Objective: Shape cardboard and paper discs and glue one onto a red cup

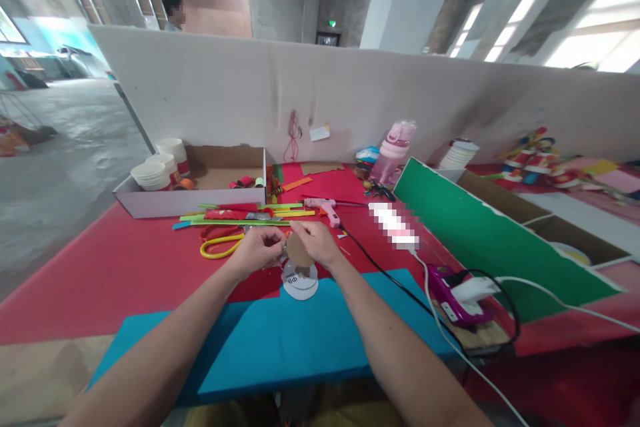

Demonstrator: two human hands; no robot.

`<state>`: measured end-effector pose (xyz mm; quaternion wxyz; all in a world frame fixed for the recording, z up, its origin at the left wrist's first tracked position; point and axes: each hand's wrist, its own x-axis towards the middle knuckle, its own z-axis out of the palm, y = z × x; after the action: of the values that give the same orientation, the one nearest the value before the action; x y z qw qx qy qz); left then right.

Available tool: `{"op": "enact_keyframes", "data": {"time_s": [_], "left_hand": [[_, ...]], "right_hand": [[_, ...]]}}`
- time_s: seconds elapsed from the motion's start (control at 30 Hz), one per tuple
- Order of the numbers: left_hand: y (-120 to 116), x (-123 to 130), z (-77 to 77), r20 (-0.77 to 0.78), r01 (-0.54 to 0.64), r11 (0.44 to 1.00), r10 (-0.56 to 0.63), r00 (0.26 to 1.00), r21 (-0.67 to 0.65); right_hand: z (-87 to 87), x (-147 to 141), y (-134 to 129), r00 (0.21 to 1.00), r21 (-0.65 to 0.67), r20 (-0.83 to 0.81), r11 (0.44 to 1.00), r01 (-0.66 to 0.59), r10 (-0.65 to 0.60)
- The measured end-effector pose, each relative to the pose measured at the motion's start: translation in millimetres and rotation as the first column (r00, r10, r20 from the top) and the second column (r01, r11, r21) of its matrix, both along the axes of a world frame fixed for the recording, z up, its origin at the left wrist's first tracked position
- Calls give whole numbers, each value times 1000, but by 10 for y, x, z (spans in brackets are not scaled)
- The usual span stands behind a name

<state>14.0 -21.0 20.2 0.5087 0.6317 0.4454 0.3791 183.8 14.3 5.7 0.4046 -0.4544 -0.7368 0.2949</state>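
Note:
My right hand [317, 243] pinches a round brown cardboard disc [299, 252] by its right edge, tilted up toward me. At the disc's left edge is my left hand [260, 250], its fingers closed together; what they pinch is too small to make out. Below the disc, white round paper pieces [301, 285] with dark print lie overlapping at the edge of the blue sheet. Scissors with yellow handles [220, 247] rest just left of my left hand. Beyond my right hand lies a pink glue gun [325, 207], its black cord trailing right.
Coloured strips [250, 221] lie behind my hands. At the back left, a box [200, 201] holds paper cups [153, 175]. A pink bottle [395, 150] stands near the partition [225, 93]. To the right are a green panel [490, 240] and a purple power strip [457, 297] with cables.

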Motion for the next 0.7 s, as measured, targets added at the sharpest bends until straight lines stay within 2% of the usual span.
{"op": "enact_keyframes", "data": {"time_s": [0.13, 0.2, 0.33, 0.5, 0.7], "left_hand": [[42, -20, -35, -88, -43, 992, 54, 995, 122], [66, -38, -41, -116, -106, 984, 123, 986, 144], [85, -49, -26, -9, -200, 979, 200, 980, 37], [109, -36, -56, 185, -136, 990, 141, 973, -37], [112, -43, -57, 227, -149, 985, 165, 960, -87]], "right_hand": [[-10, -13, -37, 987, -196, -129, 973, -124, 100], [-10, -30, -55, 979, -237, -179, 962, -138, 96], [-56, -47, -12, 967, -162, -251, 987, -12, -30], [-126, -47, 50, 939, -130, -338, 991, 21, -64], [-38, -47, -11, 977, 49, -204, 996, 68, -57]]}}
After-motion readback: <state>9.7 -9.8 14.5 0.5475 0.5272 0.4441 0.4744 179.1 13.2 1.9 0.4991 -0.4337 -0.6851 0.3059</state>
